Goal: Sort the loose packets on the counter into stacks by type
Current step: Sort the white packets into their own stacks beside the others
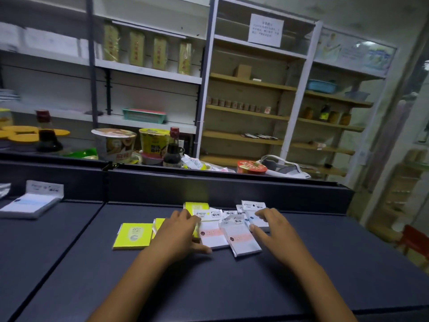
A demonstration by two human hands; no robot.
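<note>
Head view shows us loose packets [214,231] clustered mid-counter [232,287], yellow ones [131,235] lying left, our left hand [180,231] resting spread-fingered on them, our right hand [272,228] touching blue-marked packets [255,217] with fingers relaxed, another stack [30,204] far left.

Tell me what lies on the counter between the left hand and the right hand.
In the head view, two white packets with pink bands lie between the left hand and right hand, on the dark counter.
</note>
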